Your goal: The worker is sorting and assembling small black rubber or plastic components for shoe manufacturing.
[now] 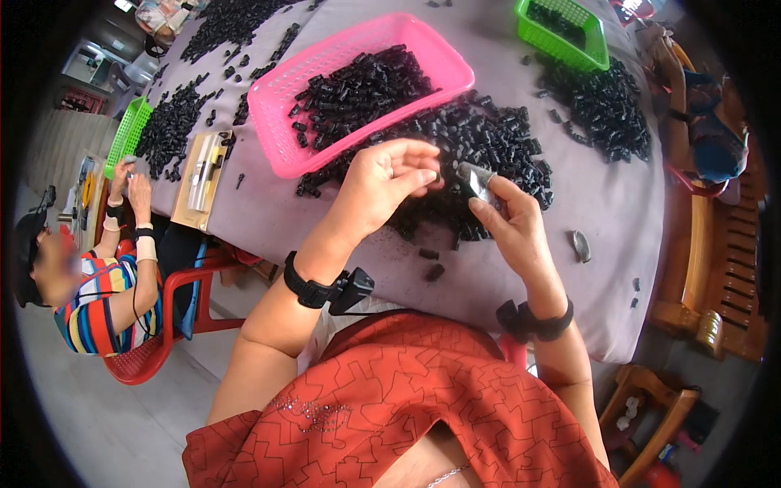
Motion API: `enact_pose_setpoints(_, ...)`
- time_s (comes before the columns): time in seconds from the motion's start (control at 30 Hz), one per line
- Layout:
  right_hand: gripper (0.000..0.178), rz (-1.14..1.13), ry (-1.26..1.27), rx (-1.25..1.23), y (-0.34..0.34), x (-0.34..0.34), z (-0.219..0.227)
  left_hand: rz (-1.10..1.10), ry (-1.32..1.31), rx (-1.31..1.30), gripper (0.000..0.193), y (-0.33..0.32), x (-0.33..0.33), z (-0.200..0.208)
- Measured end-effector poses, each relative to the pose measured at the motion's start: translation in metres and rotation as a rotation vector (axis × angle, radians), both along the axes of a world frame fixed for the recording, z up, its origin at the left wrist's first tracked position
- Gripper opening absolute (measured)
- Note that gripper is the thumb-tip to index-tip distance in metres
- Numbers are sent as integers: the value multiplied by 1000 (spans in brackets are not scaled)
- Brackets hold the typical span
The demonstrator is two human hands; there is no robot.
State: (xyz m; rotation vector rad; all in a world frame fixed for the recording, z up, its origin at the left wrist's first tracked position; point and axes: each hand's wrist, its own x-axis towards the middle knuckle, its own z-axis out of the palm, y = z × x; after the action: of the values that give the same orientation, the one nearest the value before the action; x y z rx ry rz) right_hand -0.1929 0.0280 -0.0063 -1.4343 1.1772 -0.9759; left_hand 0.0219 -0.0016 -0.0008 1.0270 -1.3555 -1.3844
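Observation:
Over the near edge of a heap of small black plastic parts [488, 134], my two hands are raised close to each other. My right hand [512, 224] pinches a small shiny silver-grey piece [478, 185] between thumb and fingers; its exact kind is unclear. My left hand [390, 183] has its fingers curled toward the thumb, and anything small between the fingertips cannot be made out against the black heap. A pink plastic basket [272, 134], partly filled with the same black parts, stands just beyond my left hand.
A grey curved piece [580, 246] and loose black parts [435, 272] lie on the cloth-covered table [610, 301]. Green baskets [604, 53] stand at the far right and left. A cardboard piece [189, 203] holds pen-like tools. Another person [114, 285] works at the left.

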Motion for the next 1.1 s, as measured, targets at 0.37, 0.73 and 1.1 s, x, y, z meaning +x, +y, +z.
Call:
enact_pose_setpoints(0.37, 29, 89, -176, 112, 9, -3, 0, -76, 283, 411, 26, 14, -11, 6)
enact_pose_setpoints(0.73, 33, 68, -298, 108, 8, -6, -11, -143, 305, 461, 37, 20, -26, 5)
enact_pose_setpoints(1.1, 43, 185, -315, 56, 15, -6, -1, -171, 333, 438, 40, 21, -23, 1)
